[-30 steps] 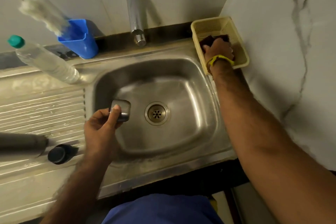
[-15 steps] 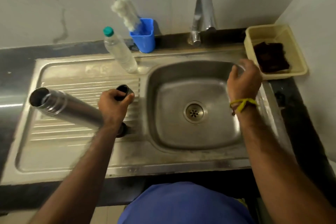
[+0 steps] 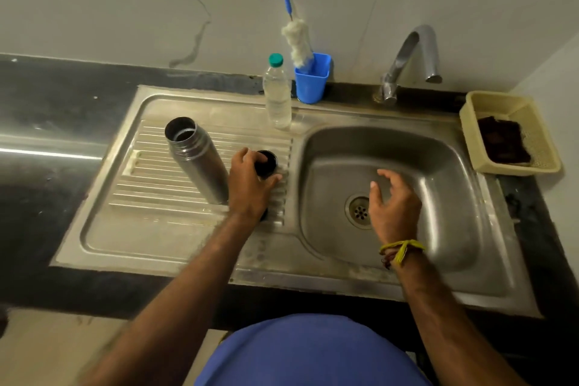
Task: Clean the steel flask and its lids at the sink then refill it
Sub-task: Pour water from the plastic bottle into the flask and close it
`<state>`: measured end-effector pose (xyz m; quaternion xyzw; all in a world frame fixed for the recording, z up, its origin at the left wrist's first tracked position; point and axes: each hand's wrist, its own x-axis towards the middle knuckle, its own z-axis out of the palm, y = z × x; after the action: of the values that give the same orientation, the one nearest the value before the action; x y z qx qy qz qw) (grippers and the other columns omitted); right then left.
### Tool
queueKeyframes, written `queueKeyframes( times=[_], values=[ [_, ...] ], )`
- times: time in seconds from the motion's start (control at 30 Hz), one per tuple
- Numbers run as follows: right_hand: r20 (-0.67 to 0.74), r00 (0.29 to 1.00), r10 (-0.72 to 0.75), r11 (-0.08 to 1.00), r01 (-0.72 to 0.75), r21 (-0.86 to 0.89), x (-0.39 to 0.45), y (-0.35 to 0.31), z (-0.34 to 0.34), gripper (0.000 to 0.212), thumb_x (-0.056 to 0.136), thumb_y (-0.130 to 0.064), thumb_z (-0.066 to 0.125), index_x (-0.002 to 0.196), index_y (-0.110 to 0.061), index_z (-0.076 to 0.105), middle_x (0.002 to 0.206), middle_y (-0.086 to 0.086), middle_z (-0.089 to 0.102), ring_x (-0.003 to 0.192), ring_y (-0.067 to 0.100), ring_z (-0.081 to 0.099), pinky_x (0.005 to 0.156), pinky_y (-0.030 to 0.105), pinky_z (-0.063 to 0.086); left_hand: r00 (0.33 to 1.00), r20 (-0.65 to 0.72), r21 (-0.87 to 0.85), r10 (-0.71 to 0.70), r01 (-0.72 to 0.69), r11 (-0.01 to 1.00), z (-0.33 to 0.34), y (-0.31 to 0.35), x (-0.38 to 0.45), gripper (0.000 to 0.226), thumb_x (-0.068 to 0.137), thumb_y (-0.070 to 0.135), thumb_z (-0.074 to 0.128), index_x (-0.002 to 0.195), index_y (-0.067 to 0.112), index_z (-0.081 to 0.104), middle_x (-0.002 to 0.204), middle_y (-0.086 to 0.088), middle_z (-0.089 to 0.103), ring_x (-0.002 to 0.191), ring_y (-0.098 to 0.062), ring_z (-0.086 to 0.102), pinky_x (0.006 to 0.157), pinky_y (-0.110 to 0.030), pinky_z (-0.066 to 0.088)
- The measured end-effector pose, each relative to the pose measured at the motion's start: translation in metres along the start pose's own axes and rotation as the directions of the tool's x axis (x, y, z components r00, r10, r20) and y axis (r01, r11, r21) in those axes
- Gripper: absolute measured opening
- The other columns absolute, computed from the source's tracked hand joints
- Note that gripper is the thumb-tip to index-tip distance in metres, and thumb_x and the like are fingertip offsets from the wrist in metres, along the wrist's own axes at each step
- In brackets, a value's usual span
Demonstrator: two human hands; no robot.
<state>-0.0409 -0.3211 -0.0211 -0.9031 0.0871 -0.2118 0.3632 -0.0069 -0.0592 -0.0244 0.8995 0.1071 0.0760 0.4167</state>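
The open steel flask (image 3: pixel 195 160) stands on the ribbed draining board (image 3: pixel 150 185), left of the basin. My left hand (image 3: pixel 249 186) is just right of the flask and grips a steel lid cup (image 3: pixel 266 163) with a dark inside, low over the board. A second dark lid (image 3: pixel 264 215) peeks out under that hand's wrist. My right hand (image 3: pixel 393 205) hovers over the sink basin (image 3: pixel 438 197) near the drain (image 3: pixel 360 210), fingers loosely spread and holding nothing.
A clear water bottle with a green cap (image 3: pixel 277 94) stands at the board's back edge. Beside it a blue cup (image 3: pixel 311 78) holds a bottle brush (image 3: pixel 297 41). The tap (image 3: pixel 407 63) rises behind the basin. A yellow basket (image 3: pixel 539 163) with a dark scrubber (image 3: pixel 504 142) sits at the right.
My right hand left the yellow basket and came down over the basin, empty. My left hand carried the lid cup from the basin to the draining board beside the flask.
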Motion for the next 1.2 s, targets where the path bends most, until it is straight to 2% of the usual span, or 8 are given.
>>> queueKeyframes(
  times=[0.1,0.2,0.3,0.4,0.53,0.67,1.0,1.2],
  values=[
    [0.029,0.999,0.044,0.998,-0.045,0.045,-0.013,-0.011,0.005,0.025,0.089,-0.006,0.068,0.115,-0.004,0.070,0.106,0.017,0.071,0.084,0.022,0.065,0.080,0.013,0.047,0.989,-0.109,-0.113,0.099,-0.111,0.987,-0.022,-0.001,-0.034,0.031,0.079,0.025,0.087,0.100,0.014,0.066,0.120,0.004,0.064,0.114,-0.012,0.061,0.099,-0.028,0.049],
    [0.057,0.997,0.061,0.995,-0.065,0.077,-0.026,-0.020,0.015,0.025,0.088,-0.007,0.069,0.113,-0.006,0.070,0.099,0.014,0.071,0.078,0.027,0.065,0.080,0.034,0.056,0.961,-0.274,-0.259,0.033,-0.107,0.960,-0.051,-0.015,-0.067,0.029,0.079,0.028,0.088,0.091,0.012,0.067,0.097,0.001,0.070,0.087,-0.018,0.070,0.081,-0.036,0.061],
    [0.113,0.992,0.059,0.994,-0.069,0.085,-0.038,-0.025,0.026,0.023,0.088,-0.010,0.069,0.111,-0.008,0.070,0.100,0.011,0.072,0.087,0.029,0.068,0.082,0.045,0.057,0.927,-0.357,-0.294,-0.116,0.006,0.956,-0.077,-0.037,-0.079,0.034,0.077,0.030,0.088,0.092,0.014,0.062,0.091,-0.006,0.067,0.083,-0.023,0.070,0.078,-0.045,0.063],
    [0.165,0.983,0.078,0.987,-0.099,0.124,-0.047,-0.036,0.035,0.024,0.088,-0.010,0.070,0.112,-0.007,0.070,0.107,0.011,0.073,0.098,0.027,0.069,0.088,0.046,0.056,0.924,-0.343,-0.346,-0.168,0.042,0.937,-0.097,-0.049,-0.075,0.052,0.074,0.029,0.090,0.109,0.015,0.055,0.108,-0.008,0.065,0.101,-0.022,0.067,0.086,-0.048,0.060],
    [0.214,0.972,0.102,0.977,-0.139,0.163,-0.036,-0.057,0.046,0.026,0.089,-0.013,0.070,0.114,-0.010,0.069,0.112,0.009,0.072,0.106,0.025,0.068,0.094,0.047,0.056,0.969,-0.207,-0.321,-0.132,0.060,0.945,-0.108,-0.043,-0.048,0.090,0.070,0.032,0.092,0.142,0.018,0.039,0.144,-0.004,0.049,0.131,-0.019,0.051,0.103,-0.037,0.050],
    [0.196,0.979,0.063,0.974,-0.103,0.204,-0.013,-0.082,0.052,0.025,0.089,-0.013,0.071,0.114,-0.010,0.069,0.110,0.008,0.073,0.103,0.020,0.068,0.093,0.043,0.057,0.984,-0.143,-0.372,-0.103,0.044,0.927,-0.105,-0.036,-0.022,0.107,0.064,0.040,0.096,0.149,0.029,0.033,0.153,0.002,0.045,0.138,-0.015,0.046,0.112,-0.040,0.043],
    [0.225,0.972,-0.062,0.992,0.035,0.120,0.080,-0.150,0.074,0.047,0.089,-0.025,0.073,0.130,-0.007,0.060,0.111,0.014,0.068,0.098,0.025,0.066,0.087,0.039,0.058,0.974,-0.222,-0.331,-0.036,-0.040,0.943,-0.097,-0.039,-0.005,0.070,0.068,0.029,0.094,0.126,0.019,0.057,0.116,0.009,0.068,0.106,-0.010,0.065,0.094,-0.043,0.057],
    [0.374,0.909,-0.185,0.970,0.229,-0.077,0.151,-0.197,0.108,0.065,0.091,-0.038,0.070,0.147,-0.017,0.042,0.132,0.017,0.054,0.120,0.031,0.056,0.103,0.041,0.048,0.972,-0.234,-0.345,-0.032,-0.052,0.937,-0.097,-0.039,-0.006,0.069,0.069,0.027,0.094,0.128,0.019,0.058,0.116,0.018,0.067,0.108,-0.003,0.064,0.094,-0.043,0.057]
  ],
)
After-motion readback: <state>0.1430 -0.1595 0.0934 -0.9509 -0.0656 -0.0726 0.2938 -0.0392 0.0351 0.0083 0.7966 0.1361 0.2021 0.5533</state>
